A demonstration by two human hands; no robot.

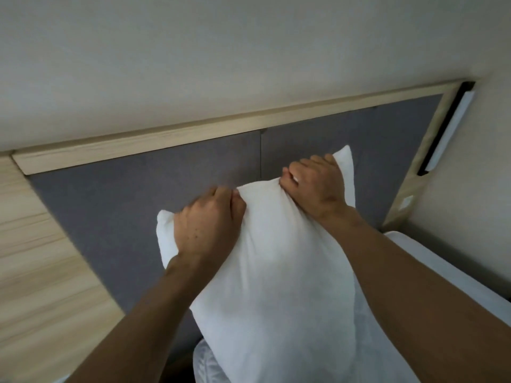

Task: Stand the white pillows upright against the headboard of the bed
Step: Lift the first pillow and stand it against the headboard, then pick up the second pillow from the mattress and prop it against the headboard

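A white pillow [276, 277] stands on end in the middle of the head view, in front of the grey padded headboard [138, 217] with its pale wooden frame [193, 131]. My left hand [207, 225] is closed on the pillow's top edge near its left corner. My right hand [315, 183] grips the top edge near the right corner. Whether the pillow touches the headboard I cannot tell. Its lower end is hidden behind my arms and the frame's bottom edge.
A light wooden panel [36, 266] runs along the left of the headboard. To the right, a white mattress edge [431, 261] shows under my right forearm. A white strip lamp [453, 128] sits in a dark slot on the headboard's right post. Crumpled white bedding [206, 363] lies below the pillow.
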